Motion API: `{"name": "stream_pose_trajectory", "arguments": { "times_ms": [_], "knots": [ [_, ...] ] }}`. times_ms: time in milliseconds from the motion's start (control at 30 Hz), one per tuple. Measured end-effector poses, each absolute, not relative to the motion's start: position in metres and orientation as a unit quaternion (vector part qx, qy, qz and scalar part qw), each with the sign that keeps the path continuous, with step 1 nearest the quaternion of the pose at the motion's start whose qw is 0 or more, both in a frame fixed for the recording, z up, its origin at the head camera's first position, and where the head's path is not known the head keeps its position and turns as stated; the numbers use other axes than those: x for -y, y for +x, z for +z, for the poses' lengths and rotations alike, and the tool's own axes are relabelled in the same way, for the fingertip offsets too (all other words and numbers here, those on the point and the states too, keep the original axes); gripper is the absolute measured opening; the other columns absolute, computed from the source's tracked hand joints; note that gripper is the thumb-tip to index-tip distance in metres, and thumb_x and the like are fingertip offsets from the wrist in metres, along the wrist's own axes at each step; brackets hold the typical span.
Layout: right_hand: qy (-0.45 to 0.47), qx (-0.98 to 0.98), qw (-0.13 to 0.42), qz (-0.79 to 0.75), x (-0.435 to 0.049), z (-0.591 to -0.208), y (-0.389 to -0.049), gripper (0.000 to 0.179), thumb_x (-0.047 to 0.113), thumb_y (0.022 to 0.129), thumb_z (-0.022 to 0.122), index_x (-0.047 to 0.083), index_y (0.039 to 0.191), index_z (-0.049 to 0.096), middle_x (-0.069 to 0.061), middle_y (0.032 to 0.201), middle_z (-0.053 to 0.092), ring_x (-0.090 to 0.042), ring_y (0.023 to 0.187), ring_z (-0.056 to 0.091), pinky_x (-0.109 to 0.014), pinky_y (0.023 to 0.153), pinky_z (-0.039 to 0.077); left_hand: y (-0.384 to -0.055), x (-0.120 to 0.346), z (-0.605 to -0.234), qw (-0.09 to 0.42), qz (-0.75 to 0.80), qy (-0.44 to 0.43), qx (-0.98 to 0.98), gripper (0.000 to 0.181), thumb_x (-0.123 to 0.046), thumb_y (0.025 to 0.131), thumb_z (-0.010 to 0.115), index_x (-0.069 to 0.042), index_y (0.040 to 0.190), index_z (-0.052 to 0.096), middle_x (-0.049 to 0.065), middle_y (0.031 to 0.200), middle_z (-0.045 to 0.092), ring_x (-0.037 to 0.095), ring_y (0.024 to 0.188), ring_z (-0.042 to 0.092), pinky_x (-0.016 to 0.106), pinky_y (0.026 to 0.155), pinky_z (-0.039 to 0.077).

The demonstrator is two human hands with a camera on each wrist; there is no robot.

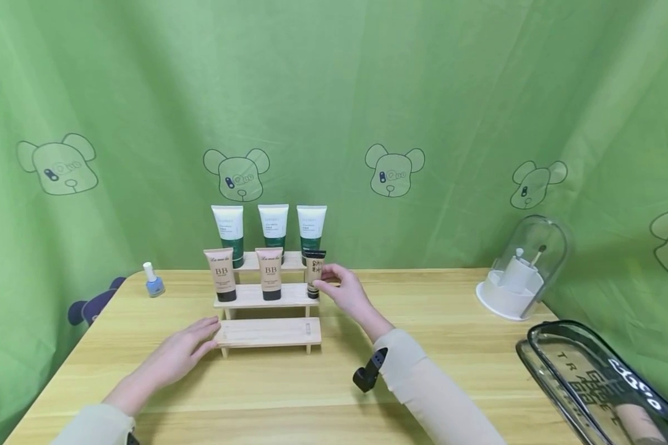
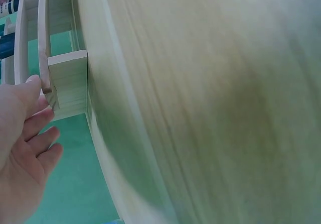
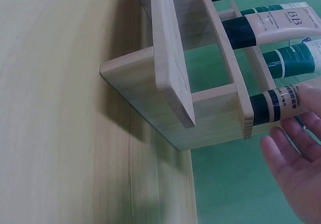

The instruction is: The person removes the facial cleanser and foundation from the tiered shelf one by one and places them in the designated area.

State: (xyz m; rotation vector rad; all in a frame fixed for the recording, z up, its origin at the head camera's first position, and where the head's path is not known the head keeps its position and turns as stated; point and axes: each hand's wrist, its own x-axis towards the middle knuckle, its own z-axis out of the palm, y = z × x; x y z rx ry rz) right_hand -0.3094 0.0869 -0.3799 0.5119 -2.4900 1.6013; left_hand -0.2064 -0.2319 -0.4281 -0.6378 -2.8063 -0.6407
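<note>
My right hand [image 1: 345,289] pinches a beige-and-black cosmetic tube [image 1: 314,272] between thumb and fingers. The tube stands cap down at the right end of the rack's middle shelf, its cap against the wood in the right wrist view. My left hand [image 1: 186,349] holds the left end of the lowest shelf of the wooden stepped rack [image 1: 269,332], thumb and index finger at its edge. Two pink BB cream tubes [image 1: 221,272] stand on the middle shelf. Behind them, white-and-green tubes [image 1: 311,222] are lined up on the top shelf.
A blue nail polish bottle [image 1: 154,281] with a white cap stands left of the rack. At the far right is a clear-domed white holder [image 1: 503,293] containing small brushes. Nearer me lies a transparent travel bag [image 1: 584,371] with dark edging. A green curtain hangs behind the table.
</note>
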Motion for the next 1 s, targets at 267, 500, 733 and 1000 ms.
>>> {"name": "stream_pose_trajectory", "arguments": {
  "times_ms": [267,500,733,1000],
  "knots": [
    [0.170,0.832,0.067,0.525,-0.090,-0.378,-0.307,0.024,0.011,0.083,0.068,0.000,0.103,0.061,-0.008,0.095,0.063,-0.024,0.092,0.059,-0.033,0.080,0.052,-0.208,0.232,-0.429,0.102,-0.210,-0.222,0.947,0.042,-0.019,0.091,0.058,0.004,0.125,0.053,0.021,0.132,0.046,0.038,0.120,0.043,0.054,0.100,0.033],
    [0.164,0.839,0.064,0.515,-0.105,-0.370,-0.297,0.025,0.012,0.085,0.066,-0.004,0.104,0.060,-0.011,0.095,0.063,-0.023,0.087,0.059,-0.031,0.075,0.054,-0.208,0.231,-0.429,0.100,-0.204,-0.229,0.947,0.042,-0.018,0.090,0.060,0.004,0.125,0.053,0.020,0.132,0.047,0.038,0.120,0.044,0.053,0.099,0.034],
    [0.150,0.828,0.042,0.538,-0.132,-0.372,-0.294,0.028,0.009,0.087,0.063,-0.010,0.108,0.057,-0.017,0.096,0.063,-0.024,0.084,0.061,-0.031,0.074,0.055,-0.207,0.231,-0.428,0.102,-0.207,-0.230,0.945,0.041,-0.016,0.090,0.060,0.005,0.125,0.053,0.020,0.132,0.046,0.039,0.118,0.045,0.054,0.098,0.036],
    [0.096,0.847,-0.006,0.523,-0.168,-0.393,-0.305,0.028,0.010,0.088,0.061,-0.014,0.102,0.059,-0.017,0.085,0.064,-0.023,0.071,0.063,-0.038,0.070,0.057,-0.205,0.231,-0.428,0.107,-0.201,-0.230,0.946,0.041,-0.015,0.089,0.060,0.005,0.124,0.053,0.020,0.131,0.047,0.039,0.116,0.047,0.054,0.097,0.037]
  ]
}}
